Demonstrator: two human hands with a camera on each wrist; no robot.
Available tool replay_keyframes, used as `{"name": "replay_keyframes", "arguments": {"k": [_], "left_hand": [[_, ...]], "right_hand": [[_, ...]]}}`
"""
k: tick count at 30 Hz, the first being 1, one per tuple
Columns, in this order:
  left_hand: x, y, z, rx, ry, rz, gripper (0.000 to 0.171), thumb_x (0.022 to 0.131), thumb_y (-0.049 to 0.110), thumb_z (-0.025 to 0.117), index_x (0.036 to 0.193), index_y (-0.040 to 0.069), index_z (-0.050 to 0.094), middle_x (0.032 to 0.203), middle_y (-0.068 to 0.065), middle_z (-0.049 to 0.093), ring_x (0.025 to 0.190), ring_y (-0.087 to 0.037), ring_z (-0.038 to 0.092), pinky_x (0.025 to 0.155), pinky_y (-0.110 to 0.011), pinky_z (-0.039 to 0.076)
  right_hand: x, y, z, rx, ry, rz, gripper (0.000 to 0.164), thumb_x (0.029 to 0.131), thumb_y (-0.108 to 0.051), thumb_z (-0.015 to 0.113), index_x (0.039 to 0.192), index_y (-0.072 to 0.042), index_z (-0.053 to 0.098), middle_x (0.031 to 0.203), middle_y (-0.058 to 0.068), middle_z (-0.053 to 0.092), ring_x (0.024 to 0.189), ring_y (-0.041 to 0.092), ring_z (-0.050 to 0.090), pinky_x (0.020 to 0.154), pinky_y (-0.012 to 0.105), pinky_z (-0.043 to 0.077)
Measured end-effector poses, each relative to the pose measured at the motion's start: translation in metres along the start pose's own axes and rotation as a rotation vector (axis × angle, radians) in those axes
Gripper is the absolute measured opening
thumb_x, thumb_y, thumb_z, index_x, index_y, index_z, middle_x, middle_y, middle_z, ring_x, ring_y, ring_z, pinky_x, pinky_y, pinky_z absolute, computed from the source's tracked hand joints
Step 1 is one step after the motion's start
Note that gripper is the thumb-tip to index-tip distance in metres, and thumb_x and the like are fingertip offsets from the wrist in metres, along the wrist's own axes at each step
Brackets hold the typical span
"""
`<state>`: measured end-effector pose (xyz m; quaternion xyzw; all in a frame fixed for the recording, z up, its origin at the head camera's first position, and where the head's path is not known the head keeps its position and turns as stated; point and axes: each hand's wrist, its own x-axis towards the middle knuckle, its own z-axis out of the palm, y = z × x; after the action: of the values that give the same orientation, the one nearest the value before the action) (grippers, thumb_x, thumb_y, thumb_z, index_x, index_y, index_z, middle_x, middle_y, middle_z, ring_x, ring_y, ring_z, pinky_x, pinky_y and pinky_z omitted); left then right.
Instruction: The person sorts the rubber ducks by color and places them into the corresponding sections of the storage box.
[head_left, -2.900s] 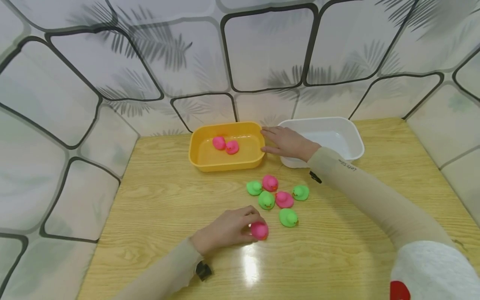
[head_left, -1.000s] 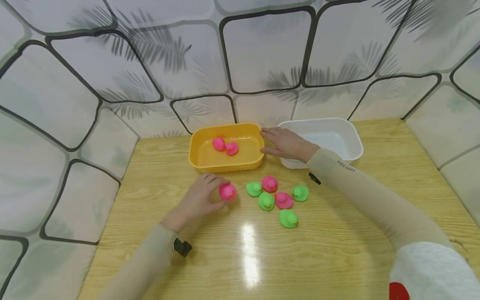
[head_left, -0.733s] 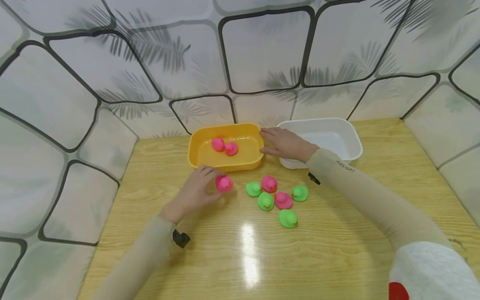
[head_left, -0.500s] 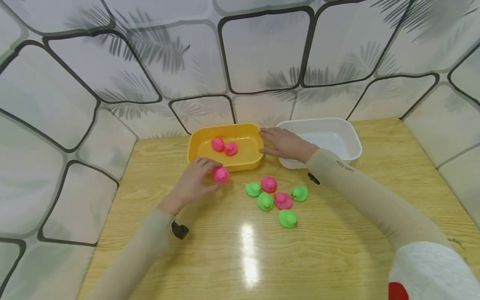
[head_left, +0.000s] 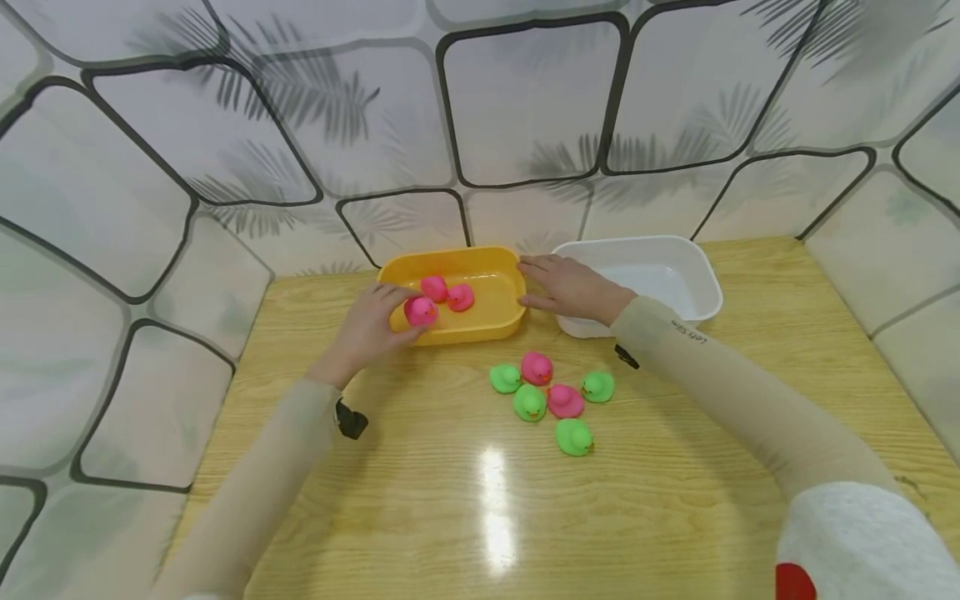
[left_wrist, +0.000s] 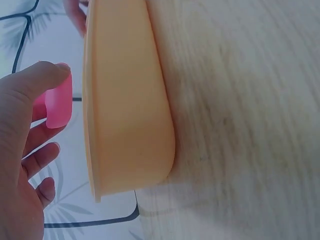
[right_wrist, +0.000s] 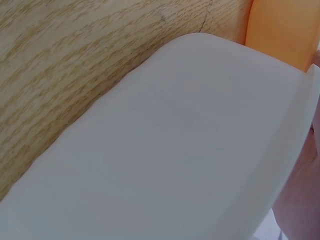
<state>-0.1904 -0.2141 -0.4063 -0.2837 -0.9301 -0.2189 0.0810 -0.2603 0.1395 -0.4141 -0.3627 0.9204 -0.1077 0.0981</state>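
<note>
My left hand [head_left: 363,329] pinches a pink toy duck [head_left: 421,312] between thumb and fingers, over the near left part of the yellow tub [head_left: 483,332]. In the left wrist view the pinched duck is held just above the rim, the other fingers curving below it. Two more pink ducks [head_left: 460,297] lie inside the tub, side by side. My right hand [head_left: 576,289] reaches across the left end of the white tub [head_left: 678,287], fingers extended, with fingertips at the yellow tub's right rim. Most of that hand is hidden behind the white tub's wall in the right wrist view.
On the wooden table [head_left: 337,517], in front of the tubs, sits a loose cluster of several green ducks [head_left: 574,437] and two pink ducks [head_left: 565,401]. A patterned wall covering [head_left: 532,108] rises right behind both tubs and along the sides.
My left hand picked the pink duck up near the cluster's front, carried it left, then away from me over the yellow tub's near rim. The right hand has stayed in place.
</note>
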Motion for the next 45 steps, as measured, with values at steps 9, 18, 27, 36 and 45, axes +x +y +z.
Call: {"name": "replay_keyframes", "arguments": {"k": [9,18,27,36,45], "left_hand": [[0.020,-0.011,-0.012,0.011,-0.020,-0.073,0.048,0.091,0.028,0.080,0.126,-0.002,0.069,0.120,-0.019,0.071,0.111,-0.041,0.057,0.101,-0.055,0.043],[0.029,-0.018,-0.016,0.027,-0.034,-0.120,0.049,0.093,0.029,0.078,0.129,-0.002,0.067,0.123,-0.020,0.069,0.115,-0.041,0.052,0.102,-0.057,0.040],[0.023,-0.019,-0.002,-0.018,-0.049,-0.138,0.046,0.097,0.030,0.074,0.130,0.000,0.068,0.128,-0.020,0.068,0.120,-0.042,0.055,0.108,-0.057,0.039],[0.014,-0.011,0.000,-0.074,0.008,-0.108,0.040,0.096,0.026,0.076,0.126,-0.001,0.070,0.122,-0.020,0.069,0.111,-0.040,0.055,0.102,-0.057,0.040],[0.005,0.013,0.006,-0.098,0.061,0.021,0.030,0.092,0.018,0.080,0.114,-0.001,0.074,0.111,-0.019,0.072,0.105,-0.038,0.060,0.096,-0.053,0.046]], "right_hand": [[0.001,0.000,0.001,0.004,0.009,-0.005,0.073,0.108,-0.047,0.053,0.159,0.002,0.036,0.166,0.021,0.033,0.150,0.042,0.034,0.120,0.061,0.028],[0.000,0.000,0.004,0.007,0.025,-0.015,0.072,0.107,-0.046,0.055,0.158,0.003,0.038,0.165,0.022,0.035,0.149,0.043,0.036,0.119,0.061,0.029],[0.002,0.001,0.006,0.001,0.019,-0.010,0.072,0.108,-0.047,0.054,0.158,0.002,0.038,0.165,0.021,0.035,0.149,0.043,0.036,0.120,0.061,0.029],[0.001,0.001,0.004,0.000,0.019,-0.008,0.073,0.107,-0.047,0.054,0.159,0.001,0.038,0.165,0.021,0.035,0.149,0.043,0.036,0.119,0.062,0.029],[0.001,0.002,0.003,0.000,0.020,-0.008,0.073,0.107,-0.048,0.054,0.159,0.001,0.037,0.165,0.021,0.035,0.149,0.043,0.036,0.119,0.062,0.029]]}}
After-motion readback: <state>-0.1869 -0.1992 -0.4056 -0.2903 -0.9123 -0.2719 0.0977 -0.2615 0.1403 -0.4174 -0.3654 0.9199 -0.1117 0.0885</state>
